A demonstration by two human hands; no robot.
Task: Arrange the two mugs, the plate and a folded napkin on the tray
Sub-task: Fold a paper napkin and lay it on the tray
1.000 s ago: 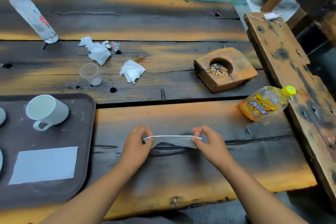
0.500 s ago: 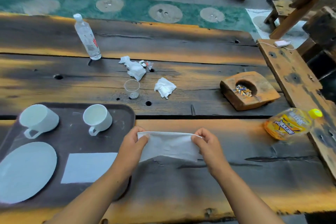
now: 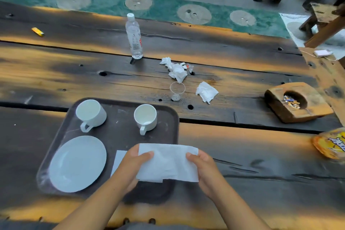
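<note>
**Hands holding a napkin over a tray**

The left hand and right hand pinch opposite ends of a soft, creased white paper napkin above the dark rounded plastic tray. Beyond sit a smooth round white plate and two glossy white ceramic mugs.

A dark brown plastic tray, clear water bottle, crumpled white tissues, clear plastic cup and wooden ashtray block are borne by the weathered plank table.
</note>
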